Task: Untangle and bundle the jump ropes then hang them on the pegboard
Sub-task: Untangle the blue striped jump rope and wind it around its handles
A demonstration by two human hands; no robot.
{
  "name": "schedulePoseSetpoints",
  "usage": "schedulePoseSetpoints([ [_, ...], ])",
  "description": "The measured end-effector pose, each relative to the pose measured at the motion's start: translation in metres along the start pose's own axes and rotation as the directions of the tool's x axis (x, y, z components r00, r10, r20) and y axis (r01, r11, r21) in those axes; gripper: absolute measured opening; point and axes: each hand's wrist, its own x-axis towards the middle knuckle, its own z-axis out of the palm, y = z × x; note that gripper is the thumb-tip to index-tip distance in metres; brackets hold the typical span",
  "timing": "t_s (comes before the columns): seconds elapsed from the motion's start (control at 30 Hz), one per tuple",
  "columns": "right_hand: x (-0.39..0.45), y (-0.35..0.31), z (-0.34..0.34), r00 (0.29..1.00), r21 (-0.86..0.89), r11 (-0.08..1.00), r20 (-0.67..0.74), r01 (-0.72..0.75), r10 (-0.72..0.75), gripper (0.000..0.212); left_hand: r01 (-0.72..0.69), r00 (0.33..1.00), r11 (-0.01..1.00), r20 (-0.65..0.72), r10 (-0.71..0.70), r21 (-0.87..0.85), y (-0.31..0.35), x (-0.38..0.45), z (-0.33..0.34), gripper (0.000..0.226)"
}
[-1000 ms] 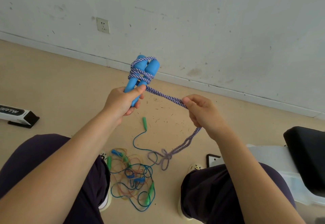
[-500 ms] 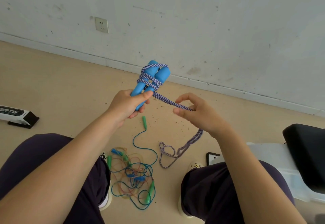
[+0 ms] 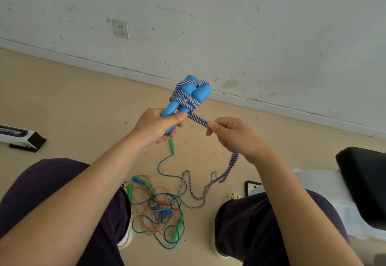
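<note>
Two blue handles (image 3: 183, 102) stand together in your left hand (image 3: 155, 127), and since a second ago your right hand (image 3: 234, 136) has come closer to them, pinching the purple rope (image 3: 197, 119) just beside the wraps. This means another turn is starting; below your hands a loose tail (image 3: 192, 190) waits on the floor (image 3: 62, 102).

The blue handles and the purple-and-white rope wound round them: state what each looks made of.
The two blue cylindrical handles look like matte foam or soft rubber: rounded ends, no gloss, though hard plastic cannot be ruled out. The purple-and-white twisted rope looks like braided fibre cord, cotton or nylon: visible spiral strands, dull surface.
</note>
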Motion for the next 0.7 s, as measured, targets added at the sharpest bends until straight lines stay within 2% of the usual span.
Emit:
schedulePoseSetpoints([
  [0.1,0.002,0.003,0.0,0.99,-0.082,0.996,-0.134,0.023,-0.034,0.034,-0.011,0.999,1.0,0.038,0.011,-0.007,0.003,-0.004,0.001,0.037],
  [0.2,0.007,0.008,0.0,0.957,-0.01,1.0,-0.288,0.015,-0.018,0.037,-0.032,0.996,0.999,0.079,0.031,0.008,0.004,-0.006,0.001,0.035],
  [0.27,0.006,0.008,0.004,0.962,0.0,0.999,-0.268,0.043,-0.042,0.039,-0.007,0.999,1.0,0.049,0.007,0.006,0.003,-0.004,0.0,0.037],
  [0.37,0.001,0.002,0.012,0.984,-0.052,0.992,-0.128,0.114,-0.12,0.044,0.078,0.997,0.997,-0.026,-0.078,-0.01,-0.002,0.003,-0.002,0.04],
  [0.47,-0.004,-0.007,0.016,0.988,0.067,0.987,-0.044,0.149,-0.146,0.046,0.15,0.988,0.981,-0.044,-0.146,0.121,-0.01,0.009,0.002,0.038],
  [0.57,-0.006,-0.01,0.012,0.982,0.161,0.969,-0.038,0.19,-0.186,0.04,0.153,0.968,0.914,0.128,-0.215,0.375,-0.015,0.008,0.007,0.036],
  [0.63,-0.005,-0.008,0.008,0.97,0.078,0.969,-0.08,0.235,-0.229,0.037,0.112,0.91,0.867,0.301,-0.286,0.485,-0.014,0.005,0.009,0.037],
  [0.7,-0.003,-0.003,0.006,0.95,-0.065,0.957,-0.116,0.284,-0.29,0.036,0.047,0.848,0.828,0.416,-0.329,0.559,-0.012,0.0,0.011,0.037],
])
